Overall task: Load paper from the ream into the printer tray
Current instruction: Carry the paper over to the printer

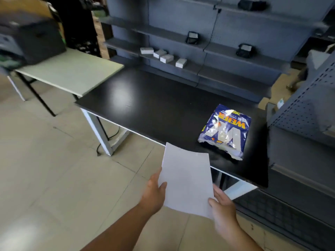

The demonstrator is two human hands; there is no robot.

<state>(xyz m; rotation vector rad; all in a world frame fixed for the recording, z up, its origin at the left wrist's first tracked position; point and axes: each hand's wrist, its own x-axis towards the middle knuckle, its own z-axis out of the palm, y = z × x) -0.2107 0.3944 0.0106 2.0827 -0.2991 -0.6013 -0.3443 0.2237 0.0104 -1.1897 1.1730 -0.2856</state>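
1. A stack of paper had been taken out of the ream and was held in the air, in front of the near edge of the black tabletop.
2. The left hand gripped the stack's left edge, thumb on top and fingers beneath. The right hand gripped its lower right corner the same way. Both hands were closed on the paper.
3. The ream lay on the black tabletop, just beyond and to the right of the held stack. Its wrapper was torn open at the near end, and white sheets showed inside.
4. The printer stood well away from the ream, far to its left, on a separate pale tabletop. It was blurred, and its tray could not be made out.
5. Judged from this, the taking-out step was done. Carrying the stack to the printer, opening or reaching the tray and seating the sheets were left.
6. The wrapper was blue with yellow lettering, seen upside down. It appeared to read "WEIER" beside a large white "W". The smaller print was too blurred to read.
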